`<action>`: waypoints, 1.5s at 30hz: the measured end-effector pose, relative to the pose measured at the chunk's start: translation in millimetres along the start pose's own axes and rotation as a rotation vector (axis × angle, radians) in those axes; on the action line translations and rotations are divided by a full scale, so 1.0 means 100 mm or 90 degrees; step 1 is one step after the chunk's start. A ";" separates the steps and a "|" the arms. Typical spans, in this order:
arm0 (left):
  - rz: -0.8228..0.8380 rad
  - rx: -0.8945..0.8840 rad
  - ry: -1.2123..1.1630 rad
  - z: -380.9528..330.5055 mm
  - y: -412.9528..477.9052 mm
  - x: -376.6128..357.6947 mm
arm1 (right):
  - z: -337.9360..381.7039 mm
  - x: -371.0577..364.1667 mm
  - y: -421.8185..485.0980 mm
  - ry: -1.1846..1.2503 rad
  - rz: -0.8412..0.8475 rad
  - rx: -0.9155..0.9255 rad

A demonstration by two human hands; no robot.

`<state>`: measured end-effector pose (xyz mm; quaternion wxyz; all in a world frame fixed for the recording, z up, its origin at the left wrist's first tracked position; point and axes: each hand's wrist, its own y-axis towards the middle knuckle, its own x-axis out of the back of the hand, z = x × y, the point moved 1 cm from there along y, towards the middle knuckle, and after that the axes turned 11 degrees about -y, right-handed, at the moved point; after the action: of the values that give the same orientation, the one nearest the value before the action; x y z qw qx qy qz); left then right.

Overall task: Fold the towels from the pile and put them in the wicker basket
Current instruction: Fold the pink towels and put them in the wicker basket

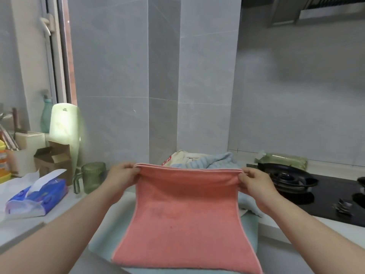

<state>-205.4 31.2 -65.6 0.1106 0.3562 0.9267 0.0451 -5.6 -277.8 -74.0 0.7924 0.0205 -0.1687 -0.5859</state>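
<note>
The fingers and thumb of the left hand (pixel 123 175) pinch the top left corner of a pink towel (pixel 183 210), and the right hand (pixel 254 182) pinches the top right corner. Two hemmed edges lie together between the hands. The pink towel hangs down onto a pale blue towel (pixel 249 230) spread flat on the counter (pixel 335 227).

Just behind it sits the pile (pixel 207 161), blue cloth heaped on cream cloth; what holds it is hidden.

To the left stands a green glass mug (pixel 92 177); its contents cannot be made out. Nearer lies a blue tissue pack (pixel 39 196) with a white tissue sticking out, its print too blurred to read. Behind are an open cardboard box (pixel 53 157) and a pale green board (pixel 65 131) whose small mark is unreadable. To the right is a black stove (pixel 286 178).
</note>
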 end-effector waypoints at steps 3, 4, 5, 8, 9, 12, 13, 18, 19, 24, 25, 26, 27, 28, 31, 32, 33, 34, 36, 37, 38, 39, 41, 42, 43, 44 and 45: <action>0.015 -0.034 0.127 0.05 -0.24 0.14 | -0.13 0.02 -0.22 -0.033 0.021 0.010; 0.025 -0.049 0.184 0.06 -0.30 0.21 | -0.18 0.03 -0.29 -0.052 0.038 0.012; 0.041 -0.046 0.234 0.05 -0.36 0.28 | -0.24 0.04 -0.36 -0.069 0.054 0.010; 0.084 0.041 0.278 0.03 -0.57 0.40 | -0.38 0.16 -0.53 -0.106 0.075 -0.015; 0.091 0.076 0.252 0.06 -0.63 0.41 | -0.41 0.20 -0.59 -0.115 0.084 -0.027; 0.060 0.188 0.105 0.18 -0.84 0.37 | -0.52 0.24 -0.79 -0.074 0.149 -0.103; 0.042 0.221 0.049 0.22 -0.90 0.35 | -0.54 0.23 -0.86 -0.060 0.171 -0.137; -0.032 0.212 0.069 0.47 -1.08 0.32 | -0.63 0.18 -1.12 -0.020 0.118 -0.226; -0.038 0.206 0.077 0.51 -1.11 0.33 | -0.65 0.17 -1.14 -0.020 0.094 -0.225; -0.075 0.198 0.052 0.57 -1.21 0.36 | -0.72 0.16 -1.27 -0.005 0.075 -0.245; -0.078 0.194 0.053 0.56 -1.23 0.36 | -0.72 0.17 -1.28 -0.002 0.074 -0.250; -0.078 0.190 0.064 0.55 -1.25 0.36 | -0.73 0.17 -1.29 -0.001 0.073 -0.254; -0.075 0.185 0.084 0.55 -1.27 0.36 | -0.74 0.18 -1.30 -0.004 0.073 -0.257; -0.070 0.181 0.111 0.56 -1.29 0.37 | -0.74 0.18 -1.31 -0.010 0.073 -0.258; -0.049 0.170 0.187 0.63 -1.33 0.41 | -0.78 0.18 -1.34 -0.042 0.081 -0.265; -0.041 0.176 0.202 0.66 -1.34 0.42 | -0.79 0.17 -1.35 -0.057 0.083 -0.273; -0.035 0.184 0.209 0.68 -1.35 0.42 | -0.80 0.16 -1.36 -0.069 0.085 -0.281; -0.031 0.186 0.220 0.69 -1.35 0.42 | -0.82 0.15 -1.37 -0.084 0.088 -0.290; -0.017 0.167 0.274 0.68 -1.34 0.43 | -0.83 0.14 -1.40 -0.104 0.106 -0.308; -0.002 0.153 0.320 0.66 -1.33 0.43 | -0.82 0.14 -1.40 -0.105 0.116 -0.316; 0.016 0.141 0.381 0.62 -1.30 0.42 | -0.80 0.13 -1.39 -0.099 0.118 -0.320; 0.035 0.133 0.453 0.58 -1.27 0.41 | -0.80 0.13 -1.36 -0.118 0.104 -0.304; 0.056 0.106 0.647 0.46 -1.18 0.34 | -0.78 0.14 -1.22 -0.264 0.043 -0.205; 0.065 0.056 0.721 0.41 -1.12 0.28 | -0.73 0.12 -1.15 -0.344 0.014 -0.142; 0.085 -0.011 0.752 0.37 -1.06 0.19 | -0.66 0.09 -1.10 -0.410 -0.003 -0.071; 0.123 -0.075 0.752 0.35 -1.01 0.08 | -0.59 0.02 -1.05 -0.467 0.000 0.007; 0.176 -0.133 0.748 0.36 -0.97 -0.05 | -0.54 -0.07 -1.01 -0.519 0.027 0.081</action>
<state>-256.0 -43.7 -115.0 -0.3912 0.3762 0.7687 0.3384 -84.5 -311.5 -149.5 0.6699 -0.1678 -0.5048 -0.5180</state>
